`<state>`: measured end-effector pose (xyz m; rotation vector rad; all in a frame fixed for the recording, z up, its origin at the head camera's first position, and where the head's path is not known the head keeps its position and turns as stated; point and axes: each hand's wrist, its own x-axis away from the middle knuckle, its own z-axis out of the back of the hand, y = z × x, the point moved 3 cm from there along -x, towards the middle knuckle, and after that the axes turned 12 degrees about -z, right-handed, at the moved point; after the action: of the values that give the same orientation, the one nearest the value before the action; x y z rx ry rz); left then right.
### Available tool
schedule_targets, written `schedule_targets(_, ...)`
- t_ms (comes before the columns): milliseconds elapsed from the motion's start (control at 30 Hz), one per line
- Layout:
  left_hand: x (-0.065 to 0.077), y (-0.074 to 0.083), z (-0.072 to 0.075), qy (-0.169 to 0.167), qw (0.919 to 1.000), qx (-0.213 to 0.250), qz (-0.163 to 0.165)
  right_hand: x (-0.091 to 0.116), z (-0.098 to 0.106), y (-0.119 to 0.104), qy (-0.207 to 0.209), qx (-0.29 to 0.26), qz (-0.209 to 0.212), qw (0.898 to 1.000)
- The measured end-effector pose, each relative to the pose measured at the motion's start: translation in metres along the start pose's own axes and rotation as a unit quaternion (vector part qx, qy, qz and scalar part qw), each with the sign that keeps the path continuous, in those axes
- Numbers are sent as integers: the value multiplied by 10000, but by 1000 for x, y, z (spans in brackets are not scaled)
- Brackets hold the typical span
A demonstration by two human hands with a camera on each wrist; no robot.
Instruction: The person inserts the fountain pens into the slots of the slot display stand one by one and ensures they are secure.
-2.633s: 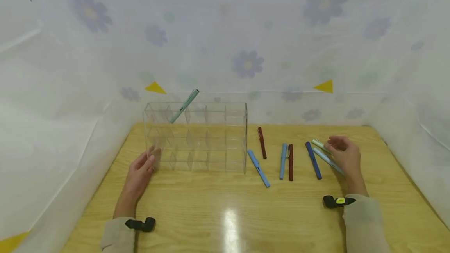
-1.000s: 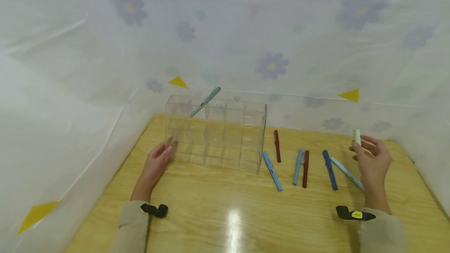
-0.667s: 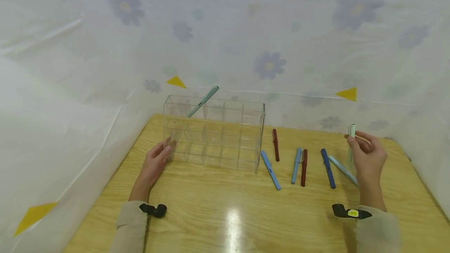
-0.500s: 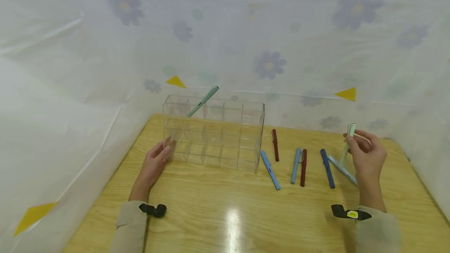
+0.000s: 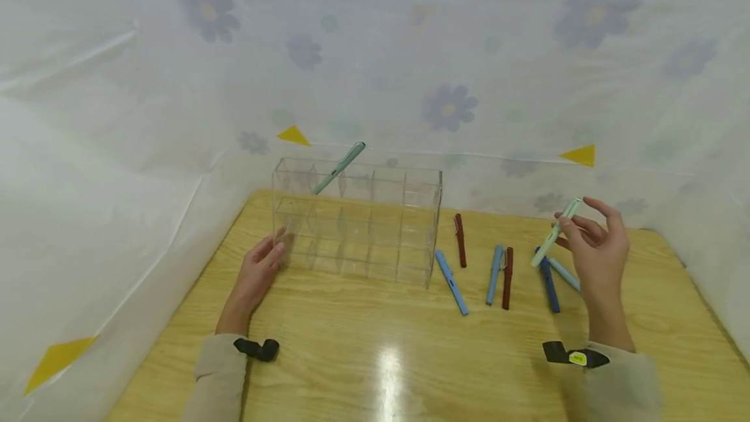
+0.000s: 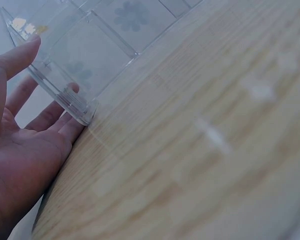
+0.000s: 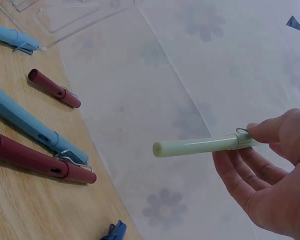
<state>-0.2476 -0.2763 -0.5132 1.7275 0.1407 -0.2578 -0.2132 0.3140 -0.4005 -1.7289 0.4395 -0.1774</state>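
Note:
My right hand (image 5: 600, 253) pinches a pale green pen (image 5: 551, 239) between thumb and fingers, above the table. In the right wrist view the pen's barrel end points left, its clip beside the thumb. My left hand (image 5: 258, 279) rests against the left side of a clear divided organizer (image 5: 357, 226). In the left wrist view the fingers (image 6: 47, 117) lie fairly straight along the outside of its wall, the thumb near its edge. Across the organizer's top row a green pen (image 5: 340, 168) sits tilted, its capped end sticking up.
Right of the organizer lie a blue pen (image 5: 451, 283), two dark red pens (image 5: 460, 240) (image 5: 508, 279) and another blue pen (image 5: 495, 275). A dark blue pen (image 5: 549, 285) and a light blue pen (image 5: 564, 273) lie below the right hand. Patterned sheeting (image 5: 375, 51) surrounds the table.
My right hand has picked the pale green pen up from the table, turned it from upright to slanting and moved slightly left. The left hand stays by the organizer; the head view has shifted.

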Motion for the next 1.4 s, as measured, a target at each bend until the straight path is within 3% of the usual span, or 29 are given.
schedule_targets(367,1,2,1,55,9999,-102,81,6,-41,-11,-739,111,605,9954)
schedule_targets(767,1,0,-1,-68,9995,-314,34,-6,-92,-36,-1221,-513,947,9867)
schedule_targets(1400,0,2,4,-134,9998,-122,-22,-28,-185,-65,-1257,-1056,1194,9792)
